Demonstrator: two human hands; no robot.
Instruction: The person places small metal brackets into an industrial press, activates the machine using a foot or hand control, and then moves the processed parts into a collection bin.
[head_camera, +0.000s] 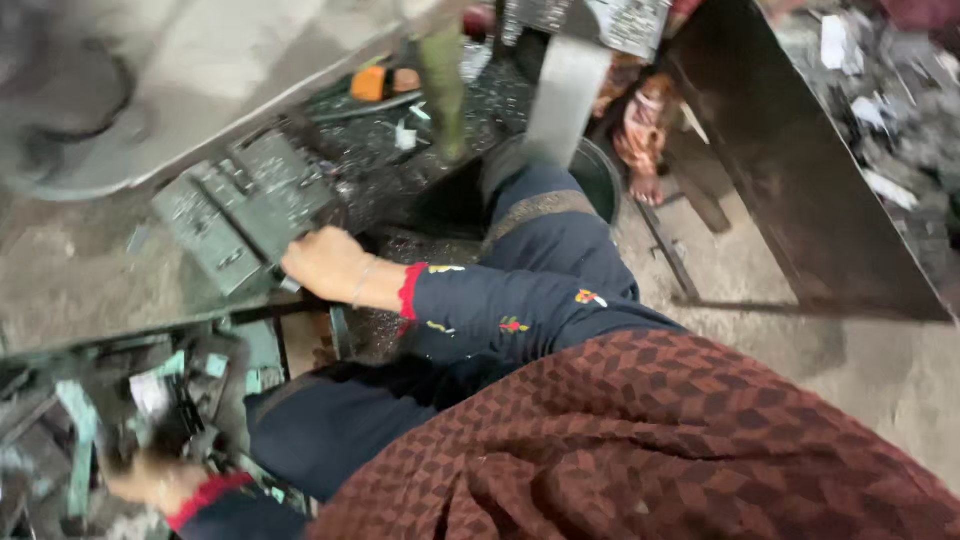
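Head view looks down on a seated person at a grimy metal press. Their right hand (325, 262) rests at the edge of the grey-green die blocks (245, 210) on the machine bed (70, 270); its fingers are hidden against the block, so I cannot tell whether they grip anything. Lower down, the left hand (150, 482) reaches into a blurred heap of teal and grey scrap pieces (150, 400); whether its fingers are apart or together cannot be told either. How far the work has come is hard to judge: many pieces lie in the heap, and no finished stack shows clearly. Room is tight, since the bed's front edge sits close over the person's knee (545, 215), a dark metal sheet (800, 180) slants on the right, and only the concrete floor (860, 360) beside it lies open.
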